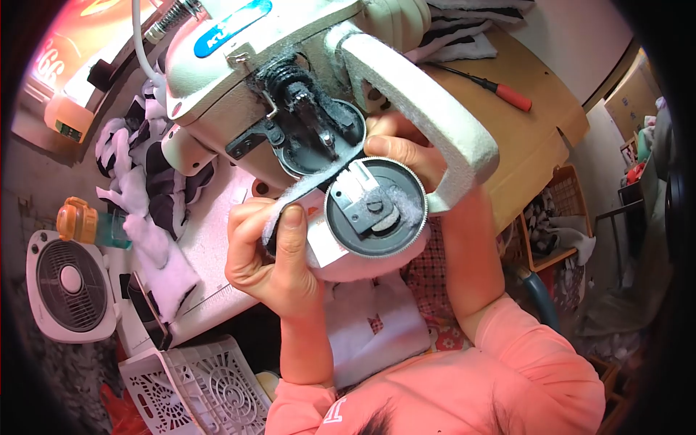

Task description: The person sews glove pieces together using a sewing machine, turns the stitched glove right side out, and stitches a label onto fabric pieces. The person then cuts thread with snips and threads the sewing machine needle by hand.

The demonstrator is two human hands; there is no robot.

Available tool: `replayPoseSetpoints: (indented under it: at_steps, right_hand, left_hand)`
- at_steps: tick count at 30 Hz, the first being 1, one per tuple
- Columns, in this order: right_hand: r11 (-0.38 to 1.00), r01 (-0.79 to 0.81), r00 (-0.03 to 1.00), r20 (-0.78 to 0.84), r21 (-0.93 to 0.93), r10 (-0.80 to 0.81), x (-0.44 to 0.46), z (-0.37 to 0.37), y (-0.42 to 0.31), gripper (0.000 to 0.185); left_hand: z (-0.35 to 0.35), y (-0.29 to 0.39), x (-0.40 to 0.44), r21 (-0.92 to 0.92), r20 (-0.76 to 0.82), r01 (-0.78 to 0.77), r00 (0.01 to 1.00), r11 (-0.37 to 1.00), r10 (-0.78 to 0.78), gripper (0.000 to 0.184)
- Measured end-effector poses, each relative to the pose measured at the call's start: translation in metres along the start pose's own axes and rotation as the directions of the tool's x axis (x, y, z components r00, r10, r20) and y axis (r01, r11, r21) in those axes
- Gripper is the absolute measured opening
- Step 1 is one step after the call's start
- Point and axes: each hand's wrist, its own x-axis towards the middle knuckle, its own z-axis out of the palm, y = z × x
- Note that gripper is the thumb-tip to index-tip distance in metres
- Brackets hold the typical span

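fabric strip (299, 191), long axis up-right, left hand (278, 250) to disc (395, 183)

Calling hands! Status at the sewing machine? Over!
Left hand: pinching fluffy fabric. Right hand: by upper feed disc, grip partly hidden. Fabric: edge leads to the discs. Possibly in the way: lint on toothed lower disc.

Fluffy strip (303, 189) in left hand (279, 254)

Machine (210, 83): top cut off @ upper edge. R hand (400, 151) part. hid. behind wht arm (420, 94). Shirt (464, 384) cut @ bottom.
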Motion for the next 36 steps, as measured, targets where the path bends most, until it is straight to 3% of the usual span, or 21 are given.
replayPoseSetpoints:
  at_steps: [1, 4, 5, 9, 12, 17, 27, 29, 32, 34, 36]
  right_hand:
    - [0.989, -0.142, 0.987, 0.083, 0.029, 0.139, 0.001, -0.001, -0.012, 0.015]
    - [0.971, -0.197, 0.978, 0.089, 0.132, 0.187, 0.006, 0.0, -0.011, 0.015]
    - [0.985, -0.03, 0.994, 0.108, 0.172, 0.012, 0.003, -0.001, -0.019, 0.015]
    - [0.979, -0.093, 0.995, 0.058, 0.181, 0.084, 0.004, -0.013, -0.021, 0.016]
    - [0.995, -0.031, 0.999, -0.019, 0.098, 0.033, 0.003, -0.013, -0.033, 0.015]
    - [0.978, 0.026, 0.998, -0.065, 0.207, -0.013, -0.002, -0.008, -0.04, 0.016]
    - [0.967, 0.023, 1.0, 0.0, 0.254, -0.023, 0.002, -0.015, -0.032, 0.011]
    - [0.998, 0.049, 0.999, 0.01, -0.041, -0.049, 0.003, -0.015, -0.033, 0.015]
    - [0.997, -0.056, 0.986, 0.152, -0.053, 0.063, -0.004, -0.007, -0.036, 0.023]
    - [0.984, -0.131, 0.979, 0.142, -0.118, 0.148, -0.009, -0.01, -0.028, 0.027]
    - [0.961, -0.209, 0.964, 0.128, -0.182, 0.233, -0.02, -0.019, -0.007, 0.031]
  left_hand:
    - [0.0, 0.0, 0.0, -0.002, 0.005, -0.003, 1.0, 1.0, 0.003, 0.008]
    - [0.003, 0.002, 0.002, 0.021, 0.037, -0.026, 0.999, 0.999, 0.026, 0.008]
    - [0.005, 0.003, 0.002, 0.042, 0.061, -0.049, 0.997, 0.998, 0.046, 0.009]
    - [0.011, 0.008, -0.001, -0.011, 0.081, 0.029, 0.996, 1.0, -0.028, 0.009]
    - [0.016, 0.009, -0.004, -0.046, 0.058, 0.094, 0.994, 0.995, -0.091, 0.007]
    - [0.02, 0.011, -0.009, -0.076, 0.051, 0.112, 0.993, 0.991, -0.109, 0.006]
    - [0.028, 0.01, -0.012, -0.158, 0.022, 0.17, 0.985, 0.973, -0.169, 0.003]
    - [0.027, 0.003, -0.015, -0.122, 0.004, 0.159, 0.987, 0.98, -0.16, 0.007]
    - [0.03, 0.002, -0.017, -0.107, -0.015, 0.154, 0.988, 0.982, -0.156, 0.01]
    - [0.034, 0.005, -0.019, -0.133, -0.015, 0.156, 0.987, 0.979, -0.16, 0.01]
    - [0.037, 0.009, -0.024, -0.146, -0.09, 0.273, 0.954, 0.951, -0.288, 0.008]
